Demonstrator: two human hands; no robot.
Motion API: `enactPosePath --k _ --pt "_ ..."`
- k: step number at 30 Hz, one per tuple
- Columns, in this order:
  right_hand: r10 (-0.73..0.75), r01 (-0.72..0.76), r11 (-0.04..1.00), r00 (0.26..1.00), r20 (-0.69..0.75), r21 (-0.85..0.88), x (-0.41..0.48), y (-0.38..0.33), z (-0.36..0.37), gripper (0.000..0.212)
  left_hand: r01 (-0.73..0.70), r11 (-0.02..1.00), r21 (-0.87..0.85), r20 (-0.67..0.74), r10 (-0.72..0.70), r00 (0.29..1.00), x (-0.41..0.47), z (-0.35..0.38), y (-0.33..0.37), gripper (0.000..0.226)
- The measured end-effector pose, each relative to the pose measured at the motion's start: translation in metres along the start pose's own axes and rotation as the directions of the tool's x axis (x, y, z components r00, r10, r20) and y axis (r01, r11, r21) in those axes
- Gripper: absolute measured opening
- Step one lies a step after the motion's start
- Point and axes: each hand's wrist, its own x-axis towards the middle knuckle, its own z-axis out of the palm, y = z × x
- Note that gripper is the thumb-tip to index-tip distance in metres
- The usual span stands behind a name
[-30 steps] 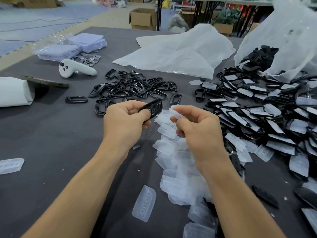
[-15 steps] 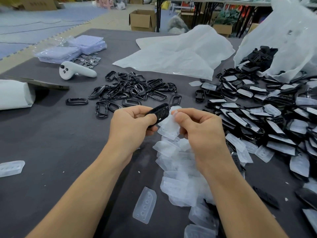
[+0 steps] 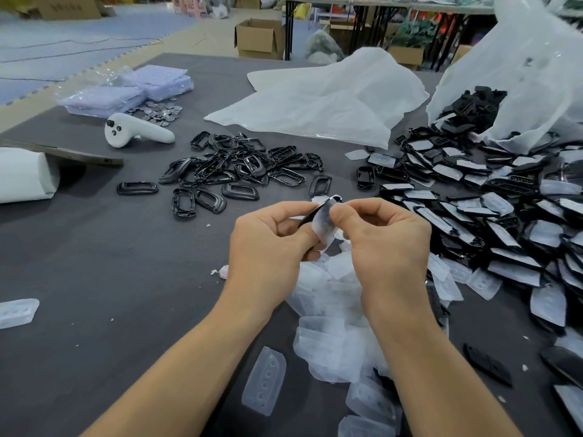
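The two hands are now together above the middle of the bench [image 3: 110,263]. A second ago they are apart, the left hand [image 3: 268,244] holding the black shell [image 3: 310,216] with its face in view and the right hand [image 3: 385,247] holding the clear pad [image 3: 323,223]. Now the pad lies against the shell, which shows only as a thin dark edge behind it. The left hand pinches the shell between thumb and curled fingers. The right hand pinches the pad, with its thumb on the upper end. Both parts are in the air, over the pile of pads [image 3: 331,342] near the front edge. I judge that the pad is being seated in the shell but is not fully in, because its lower end seems to stand free.
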Motion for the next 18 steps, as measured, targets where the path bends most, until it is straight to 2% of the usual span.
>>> enactPosePath --k 3,6,13,18 --pt "0.057 -0.057 0.998 0.998 -0.011 -0.006 0.0023 0.0016 -0.0013 0.009 -0.012 1.000 0.000 0.021 0.012 1.000 -0.0036 0.0053 -0.0007 0.013" --pt "0.109 -0.109 0.994 0.994 -0.029 -0.002 0.0035 0.0016 -0.0008 0.010 -0.009 1.000 -0.017 0.040 0.009 0.999 -0.0044 0.0053 -0.0020 0.026" --pt "0.139 -0.139 0.990 0.988 -0.062 -0.001 0.0019 -0.0022 -0.0007 0.025 0.006 0.997 -0.075 0.119 0.003 0.993 -0.0049 0.0028 0.0004 0.037" --pt "0.180 -0.185 0.979 0.982 0.063 0.090 0.0020 -0.0073 -0.0002 0.017 0.014 0.994 -0.112 0.160 0.004 0.987 -0.0047 -0.0024 0.0040 0.040"
